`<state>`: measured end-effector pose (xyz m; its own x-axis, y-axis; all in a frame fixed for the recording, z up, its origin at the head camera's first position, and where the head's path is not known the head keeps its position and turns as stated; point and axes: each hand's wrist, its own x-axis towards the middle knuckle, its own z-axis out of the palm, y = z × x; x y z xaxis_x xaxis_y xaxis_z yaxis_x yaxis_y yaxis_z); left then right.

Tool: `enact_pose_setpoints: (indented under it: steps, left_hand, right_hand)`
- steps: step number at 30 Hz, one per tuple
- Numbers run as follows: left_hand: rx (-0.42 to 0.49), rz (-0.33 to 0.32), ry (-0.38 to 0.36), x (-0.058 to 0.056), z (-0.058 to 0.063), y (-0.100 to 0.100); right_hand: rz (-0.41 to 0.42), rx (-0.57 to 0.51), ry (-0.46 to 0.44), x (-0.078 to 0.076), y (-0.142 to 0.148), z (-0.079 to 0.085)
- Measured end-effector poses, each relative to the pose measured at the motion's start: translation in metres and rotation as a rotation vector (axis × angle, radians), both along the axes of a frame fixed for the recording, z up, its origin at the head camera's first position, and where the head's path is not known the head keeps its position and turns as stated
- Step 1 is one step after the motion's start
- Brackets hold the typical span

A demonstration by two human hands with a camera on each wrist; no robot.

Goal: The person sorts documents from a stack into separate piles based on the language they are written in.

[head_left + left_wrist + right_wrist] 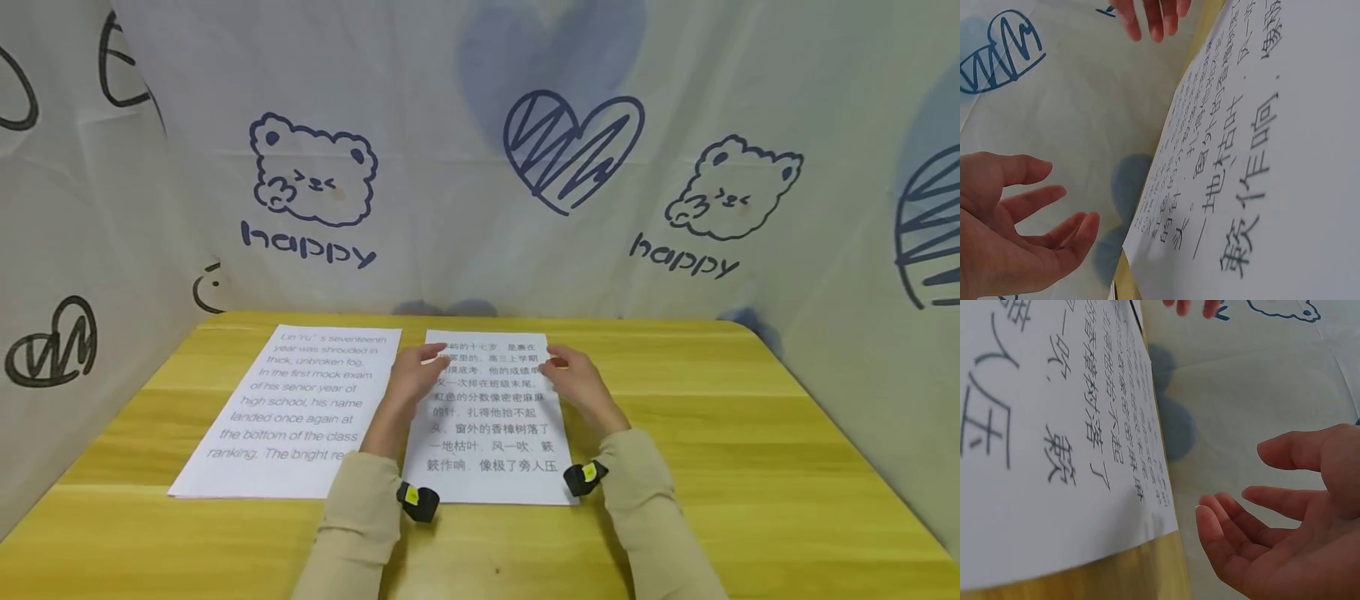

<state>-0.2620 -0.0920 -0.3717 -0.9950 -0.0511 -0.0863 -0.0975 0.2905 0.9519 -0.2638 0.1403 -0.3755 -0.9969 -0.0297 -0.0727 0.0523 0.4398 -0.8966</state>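
A stack of white sheets with printed Chinese text [491,417] lies on the table between my two hands. Over its upper left edge hovers my left hand [408,379], fingers loosely bent and holding nothing. My right hand [581,383] is at the upper right edge in the same loose shape, also holding nothing. The left wrist view shows the left hand [1029,231] apart from the paper [1297,187]. In the right wrist view, a gap separates the right hand [1285,519] from the sheet [1054,512].
Left of the Chinese text lies another white stack with English print [285,417], partly covered by my left forearm. Both are on a yellow wooden table [750,467]. A white curtain with drawn bears and hearts [450,208] hangs behind and at the sides.
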Motion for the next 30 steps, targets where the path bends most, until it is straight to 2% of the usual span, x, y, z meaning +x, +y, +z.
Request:
enact_pose_setpoints:
  steps: [3, 7, 10, 14, 18, 25, 30]
  left_hand:
    - [-0.026, -0.003, -0.029, -0.001, -0.004, -0.004]
    - [-0.08, -0.046, -0.064, 0.0, -0.01, -0.009]
    - [-0.115, -0.046, -0.077, 0.0, -0.014, -0.012]
    - [-0.104, -0.036, -0.091, 0.0, -0.018, -0.016]
    - [-0.107, -0.053, -0.113, 0.0, -0.022, -0.018]
    - [-0.18, -0.039, -0.09, 0.0, -0.024, -0.02]
    - [-0.259, -0.013, -0.086, -0.001, -0.026, -0.023]
  right_hand:
    - [0.004, 0.005, -0.016, -0.003, 0.006, -0.005]
    - [-0.012, 0.038, -0.058, -0.006, 0.01, -0.009]
    - [-0.03, 0.068, -0.084, -0.007, 0.011, -0.012]
    - [-0.026, 0.075, -0.092, -0.007, 0.011, -0.014]
    - [-0.005, 0.051, -0.108, -0.007, 0.014, -0.018]
    - [0.005, 0.075, -0.144, -0.01, 0.017, -0.026]
    - [-0.006, 0.142, -0.139, -0.011, 0.017, -0.029]
